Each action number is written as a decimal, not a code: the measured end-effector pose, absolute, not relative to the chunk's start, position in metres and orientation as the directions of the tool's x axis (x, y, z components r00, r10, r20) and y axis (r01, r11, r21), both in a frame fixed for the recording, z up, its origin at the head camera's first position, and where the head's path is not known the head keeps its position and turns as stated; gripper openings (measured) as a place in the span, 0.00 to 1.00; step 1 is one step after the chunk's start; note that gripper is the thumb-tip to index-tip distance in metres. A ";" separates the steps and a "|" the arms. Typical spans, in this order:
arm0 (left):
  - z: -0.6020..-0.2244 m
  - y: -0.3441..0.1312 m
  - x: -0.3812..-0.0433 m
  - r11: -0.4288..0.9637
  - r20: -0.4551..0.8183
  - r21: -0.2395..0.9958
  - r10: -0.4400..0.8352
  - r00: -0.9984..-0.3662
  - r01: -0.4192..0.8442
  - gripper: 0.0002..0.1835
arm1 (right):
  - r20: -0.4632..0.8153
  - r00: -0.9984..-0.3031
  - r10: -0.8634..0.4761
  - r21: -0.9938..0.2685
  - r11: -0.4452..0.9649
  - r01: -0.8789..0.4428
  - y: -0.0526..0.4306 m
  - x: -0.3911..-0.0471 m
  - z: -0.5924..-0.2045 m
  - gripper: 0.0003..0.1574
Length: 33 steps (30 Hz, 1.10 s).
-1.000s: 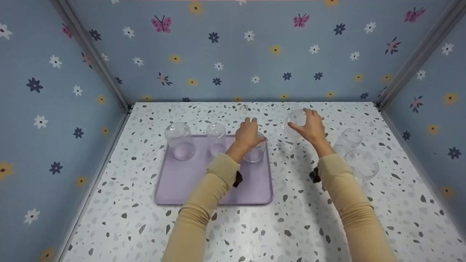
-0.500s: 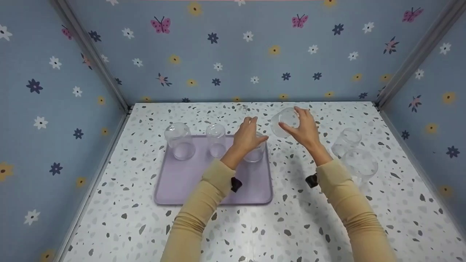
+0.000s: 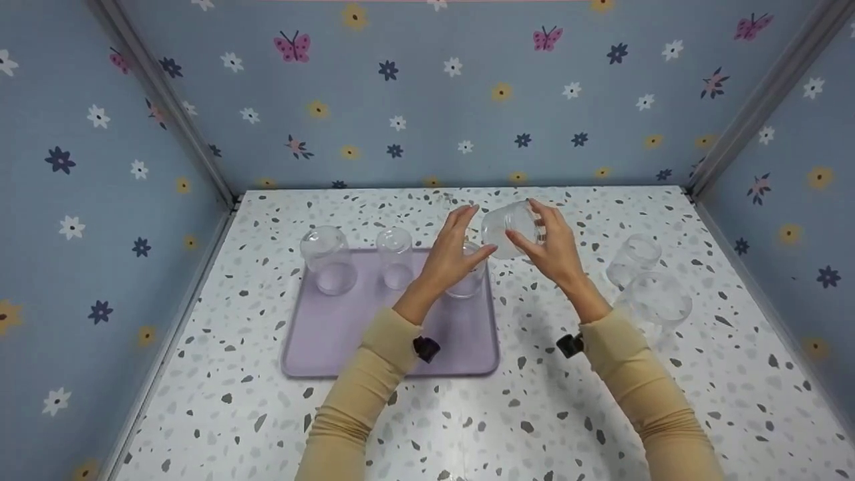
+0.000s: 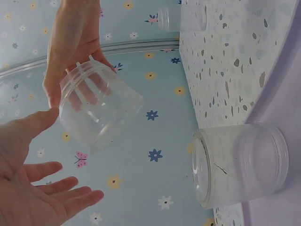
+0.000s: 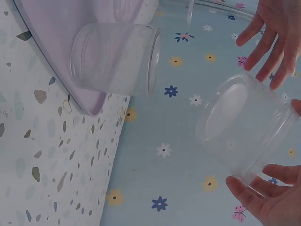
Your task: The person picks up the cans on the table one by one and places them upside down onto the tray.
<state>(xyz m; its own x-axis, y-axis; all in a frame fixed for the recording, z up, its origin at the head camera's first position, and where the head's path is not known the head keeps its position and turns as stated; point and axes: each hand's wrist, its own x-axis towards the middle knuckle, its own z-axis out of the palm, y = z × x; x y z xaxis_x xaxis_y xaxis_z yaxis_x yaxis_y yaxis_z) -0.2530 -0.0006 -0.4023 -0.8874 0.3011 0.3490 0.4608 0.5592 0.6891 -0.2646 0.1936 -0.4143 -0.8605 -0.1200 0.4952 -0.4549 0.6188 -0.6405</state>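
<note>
In the head view my right hand (image 3: 551,250) grips a clear jar (image 3: 502,234) by its ringed neck. The jar is in the air above the table's back part, tilted, its closed base towards my left hand (image 3: 449,257). That hand has its fingers extended and its thumb apart, beside the jar; whether the thumb touches it I cannot tell. In the left wrist view the right fingers show through the wall of the held jar (image 4: 101,110). Below my left hand, a wide clear jar (image 3: 465,284) stands on the purple tray (image 3: 334,341), partly hidden by the hand.
A large clear jar (image 3: 327,260) and a narrow one (image 3: 395,259) stand along the tray's back edge. Right of my right forearm are two more clear containers, a narrower one (image 3: 634,259) and a wider one (image 3: 658,300). Patterned walls enclose the speckled table (image 3: 461,421).
My right hand has brought the jar leftwards towards my left hand, turning it so its base faces left. My left hand has shifted slightly, its fingers and thumb more extended. The standing jars stay put.
</note>
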 end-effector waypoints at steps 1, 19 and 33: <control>-0.403 -0.001 -0.253 0.536 0.375 0.691 0.309 -0.874 0.486 0.37 | 0.498 -0.859 -0.119 -0.650 0.604 -0.461 0.193 -0.262 -0.414 0.41; -0.429 -0.009 -0.240 0.290 0.543 0.696 0.385 -0.746 0.657 0.44 | 0.467 -0.874 -0.136 -0.770 0.424 -0.477 0.187 -0.221 -0.408 0.30; -0.430 -0.009 -0.219 0.153 0.608 0.711 0.357 -0.709 0.686 0.47 | 0.394 -0.905 -0.161 -0.889 0.183 -0.420 0.181 -0.207 -0.424 0.27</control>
